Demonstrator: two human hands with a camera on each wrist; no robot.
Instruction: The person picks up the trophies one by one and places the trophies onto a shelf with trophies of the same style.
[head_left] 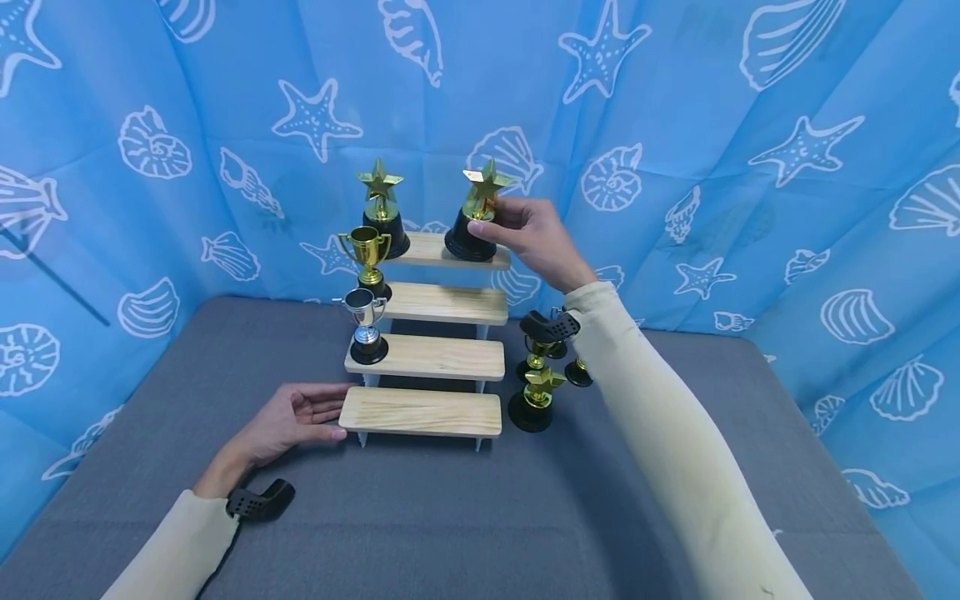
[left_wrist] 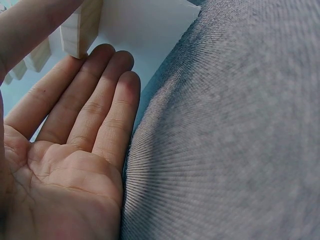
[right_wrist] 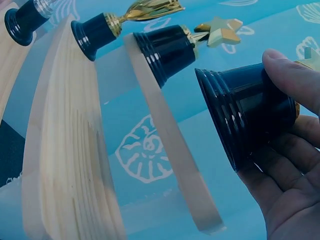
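Note:
My right hand (head_left: 542, 240) grips a gold star trophy (head_left: 467, 239) by its upper part, over the right end of the top board. In the right wrist view its black base (right_wrist: 240, 110) tilts slightly, with a gap between it and the board. My left hand (head_left: 288, 425) is at the left end of the stand's lowest board (head_left: 420, 412). Its fingers (left_wrist: 107, 105) are straight, the tips right at the board's end. Another star trophy (head_left: 386, 229) stands at the top left. Below it stand a gold cup (head_left: 367, 250) and a silver cup (head_left: 365, 317), one per board.
To the right of the stepped wooden stand, another star trophy (head_left: 532, 408) stands on the grey table (head_left: 420, 525). Several cups, one a gold cup (head_left: 535, 358), are behind it, partly hidden by my right wrist. A blue shell-patterned curtain (head_left: 675, 167) hangs behind.

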